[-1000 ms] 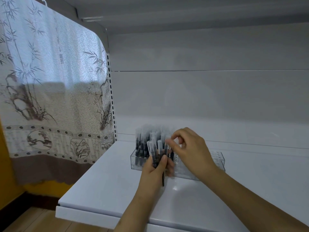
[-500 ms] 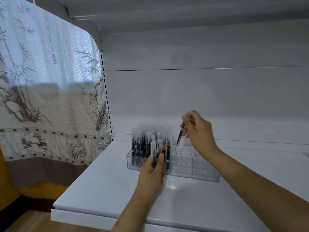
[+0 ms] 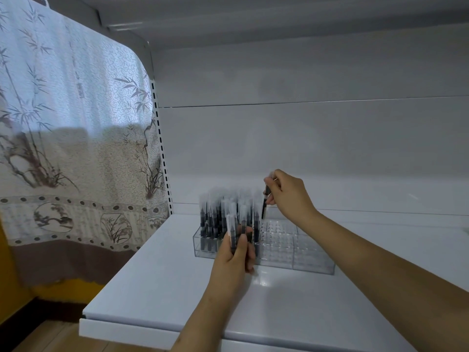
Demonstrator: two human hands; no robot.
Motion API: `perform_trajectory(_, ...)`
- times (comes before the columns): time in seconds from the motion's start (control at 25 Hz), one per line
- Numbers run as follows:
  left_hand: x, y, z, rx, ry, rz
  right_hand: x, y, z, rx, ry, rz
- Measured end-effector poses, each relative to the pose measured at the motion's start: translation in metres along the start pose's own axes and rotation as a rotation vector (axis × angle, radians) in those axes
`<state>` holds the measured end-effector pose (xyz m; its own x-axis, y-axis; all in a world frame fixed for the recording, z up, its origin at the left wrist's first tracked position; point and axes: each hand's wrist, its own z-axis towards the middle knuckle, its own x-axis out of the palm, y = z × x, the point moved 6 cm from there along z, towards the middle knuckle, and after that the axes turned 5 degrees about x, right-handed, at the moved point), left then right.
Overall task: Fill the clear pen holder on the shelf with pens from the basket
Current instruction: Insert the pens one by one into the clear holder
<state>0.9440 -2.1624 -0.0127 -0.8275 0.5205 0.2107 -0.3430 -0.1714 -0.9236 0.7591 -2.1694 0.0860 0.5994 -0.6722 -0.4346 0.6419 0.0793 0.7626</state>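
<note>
Head view. My left hand is curled round a small bundle of pens, black-bodied with frosted caps, held upright just in front of the clear pen holder; thumb and fingers are wrapped about the lower barrels. My right hand is raised above the holder's back edge, and its fingertips pinch a single pen near the cap. That pen hangs nearly upright, tip down, over the boundary between the filled and the unfilled cells. I cannot tell whether its tip has entered a cell.

The holder stands on the white shelf, well back from the shelf's front edge and nearer the back panel than the front, its long side running roughly parallel to the back. Its left part is packed with standing pens, caps up. Its right part shows rows of clear cells with nothing standing in them.

To the left of the shelf hangs a curtain printed with bamboo and plants. A slotted upright runs down the shelf unit's left rear corner. A strip of wooden floor shows below the shelf's front left corner.
</note>
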Motion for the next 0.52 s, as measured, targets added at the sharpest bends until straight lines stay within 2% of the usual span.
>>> perform_trajectory(0.24,-0.001,-0.001,0.002,0.048,0.027,0.107,0.021,-0.021,-0.017,0.011,0.157,-0.284)
perform_trajectory(0.32,-0.001,-0.003,0.002,0.067,0.051,0.152,0.014,-0.022,-0.022,0.039,0.055,-0.304)
perform_trajectory(0.4,0.0,-0.005,0.001,0.058,0.048,0.117,-0.005,-0.005,-0.035,-0.022,-0.147,-0.263)
perform_trajectory(0.44,0.0,-0.006,0.001,0.044,0.038,0.073,-0.012,0.009,-0.044,-0.076,-0.196,-0.19)
perform_trajectory(0.52,0.001,-0.006,0.001,0.038,0.036,0.029,-0.014,0.033,-0.063,-0.165,-0.123,-0.061)
